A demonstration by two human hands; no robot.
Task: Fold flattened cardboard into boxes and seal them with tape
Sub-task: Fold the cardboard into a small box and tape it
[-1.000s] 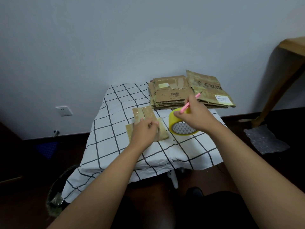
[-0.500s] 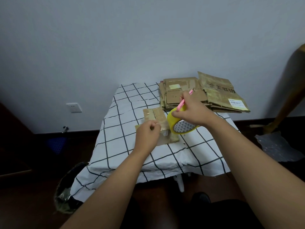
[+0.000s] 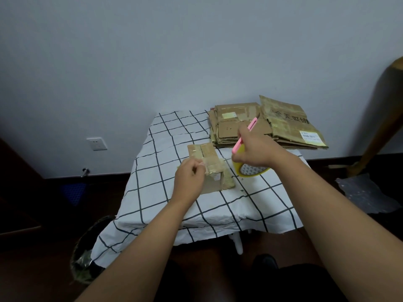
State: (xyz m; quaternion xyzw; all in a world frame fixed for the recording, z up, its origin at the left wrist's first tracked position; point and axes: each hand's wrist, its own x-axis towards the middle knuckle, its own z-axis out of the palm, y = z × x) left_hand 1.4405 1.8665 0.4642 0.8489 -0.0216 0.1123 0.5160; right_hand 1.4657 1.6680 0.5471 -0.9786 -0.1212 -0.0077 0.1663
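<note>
A small brown cardboard box [image 3: 212, 168], partly folded and covered in tape, lies in the middle of the table [image 3: 165, 192]. My left hand [image 3: 192, 177] pinches the free end of a clear tape strip just left of the box's top. My right hand [image 3: 255, 149] holds both the yellow tape roll [image 3: 250, 171] and a pink cutter [image 3: 245, 136] to the right of the box, slightly above the cloth. The strip runs across the box between my two hands.
A stack of flattened cardboard [image 3: 266, 125] lies at the table's far right corner. The table has a white checked cloth. A bin [image 3: 87, 251] stands on the floor at the left, bubble wrap [image 3: 368, 192] at the right, and a wooden leg [image 3: 379, 118] leans by the wall.
The small box now stands up more from the cloth. My right hand has lifted the roll and cutter slightly up and to the right, drawing the strip out from my left hand.
</note>
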